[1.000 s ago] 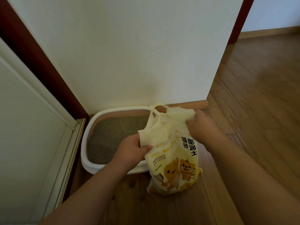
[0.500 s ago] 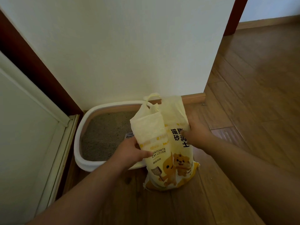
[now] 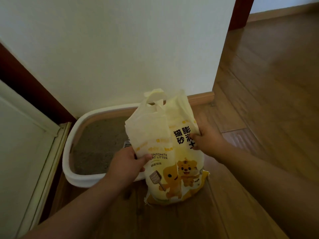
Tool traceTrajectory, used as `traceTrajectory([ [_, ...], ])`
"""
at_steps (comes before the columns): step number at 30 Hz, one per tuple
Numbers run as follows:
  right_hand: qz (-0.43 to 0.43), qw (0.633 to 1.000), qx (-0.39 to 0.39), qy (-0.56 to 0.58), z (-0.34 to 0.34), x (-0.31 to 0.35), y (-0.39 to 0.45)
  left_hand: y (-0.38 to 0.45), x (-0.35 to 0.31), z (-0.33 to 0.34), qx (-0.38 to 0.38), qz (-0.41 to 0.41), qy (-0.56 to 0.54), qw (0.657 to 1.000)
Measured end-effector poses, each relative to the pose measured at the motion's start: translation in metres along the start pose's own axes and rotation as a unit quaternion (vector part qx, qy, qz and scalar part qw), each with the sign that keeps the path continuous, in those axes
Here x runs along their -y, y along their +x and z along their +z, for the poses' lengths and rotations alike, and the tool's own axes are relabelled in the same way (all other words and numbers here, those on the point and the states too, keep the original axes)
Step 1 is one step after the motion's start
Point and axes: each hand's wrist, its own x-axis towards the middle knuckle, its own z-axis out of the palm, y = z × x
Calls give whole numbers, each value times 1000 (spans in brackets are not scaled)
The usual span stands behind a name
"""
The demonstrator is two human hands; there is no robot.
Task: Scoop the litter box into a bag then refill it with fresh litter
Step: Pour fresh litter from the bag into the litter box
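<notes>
Beside litter box (image 3: 81, 176), litter bag (image 3: 172, 163) upright, mouth up

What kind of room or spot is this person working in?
Probably a corner inside a home: a white litter box stands on a wood plank floor against a plain white wall, beside a yellow bag of cat litter.

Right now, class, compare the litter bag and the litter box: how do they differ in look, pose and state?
The litter bag is soft, crumpled and pale yellow with printed cartoons; the litter box is a rigid, plain white tray. The bag stands upright on the floor; the box lies low and flat against the wall. The left hand and right hand grip the bag, while neither holds the box. Both rest on the wooden floor.
</notes>
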Motion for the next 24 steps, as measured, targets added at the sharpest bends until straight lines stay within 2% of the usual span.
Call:
traceTrajectory([
  [5, 18, 999, -31, -8, -12, -7, 5, 0, -10, 2, -3, 44, 2, 999],
  [11, 1, 978, -204, -33, -36, 3, 13, 11, -49, 5, 9, 109, -22, 994],
  [14, -6, 964, -259, -62, -57, 18, 28, 44, -76, 4, -9, 116, -44, 992],
  [20, -3, 954, -292, -64, -85, 27, 92, 117, -103, 6, -64, 109, -80, 989],
  [24, 1, 967, -256, -16, -89, 22, 128, 160, -105, 18, -67, 85, -74, 991],
])
